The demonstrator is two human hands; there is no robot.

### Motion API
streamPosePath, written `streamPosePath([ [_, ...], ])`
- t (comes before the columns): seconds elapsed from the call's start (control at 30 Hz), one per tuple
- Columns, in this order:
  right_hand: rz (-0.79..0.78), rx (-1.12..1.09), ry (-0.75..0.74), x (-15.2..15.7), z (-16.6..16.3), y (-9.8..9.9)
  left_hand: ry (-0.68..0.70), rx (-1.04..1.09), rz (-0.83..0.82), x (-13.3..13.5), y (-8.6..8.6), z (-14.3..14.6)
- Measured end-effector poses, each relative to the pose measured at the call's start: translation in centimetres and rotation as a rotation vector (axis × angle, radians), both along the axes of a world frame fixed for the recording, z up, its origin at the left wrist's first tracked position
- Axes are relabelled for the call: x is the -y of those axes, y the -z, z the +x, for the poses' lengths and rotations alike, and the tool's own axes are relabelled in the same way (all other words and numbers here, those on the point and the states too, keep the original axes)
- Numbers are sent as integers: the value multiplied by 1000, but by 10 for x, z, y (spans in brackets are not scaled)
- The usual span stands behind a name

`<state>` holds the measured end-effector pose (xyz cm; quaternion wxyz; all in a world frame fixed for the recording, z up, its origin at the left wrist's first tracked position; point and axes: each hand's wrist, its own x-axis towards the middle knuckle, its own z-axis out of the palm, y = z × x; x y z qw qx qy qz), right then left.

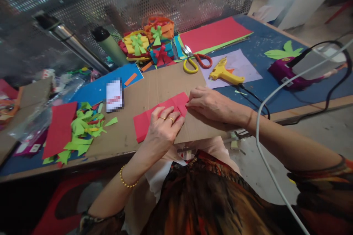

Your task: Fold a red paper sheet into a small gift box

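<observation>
A strip of folded red paper [143, 120] lies slantwise on a sheet of brown cardboard [162, 80]. My left hand [164, 126], with rings on its fingers, presses on the paper with bent fingers and holds it down. At the paper's right end, my right hand [205, 103] pinches the edge between closed fingers. A crease shows between the two hands. Part of the paper is hidden beneath my left hand.
Green paper scraps [85, 125] and a red sheet [59, 128] lie left. Behind are scissors [193, 58], a yellow glue gun [226, 73] on lilac paper, stacked red sheets [215, 35] and small paper bags [157, 33]. A white cable [259, 125] crosses the right side.
</observation>
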<state>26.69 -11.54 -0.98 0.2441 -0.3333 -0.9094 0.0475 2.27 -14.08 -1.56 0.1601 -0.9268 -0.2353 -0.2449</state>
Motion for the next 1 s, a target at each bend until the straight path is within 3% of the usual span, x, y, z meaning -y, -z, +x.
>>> streamPosePath([
  [0.17, 16, -30, -26, 0, 0, 2, -67, 18, -10, 3, -5, 2],
  [0.43, 32, -15, -30, 1, -1, 0, -24, -48, -25, -4, -2, 4],
  [0.73, -5, 27, -22, 1, -2, -4, 146, -459, 182, 3, -21, 18],
  [0.83, 19, 48, -10, 4, -3, -5, 148, -400, 105, -9, -15, 12],
  [0.93, 34, 105, 27, 11, -6, -8, 104, -207, -99, -20, -9, -14],
  [1.0, 52, 174, 69, 19, -11, -10, 16, -30, -146, -20, -7, -35],
])
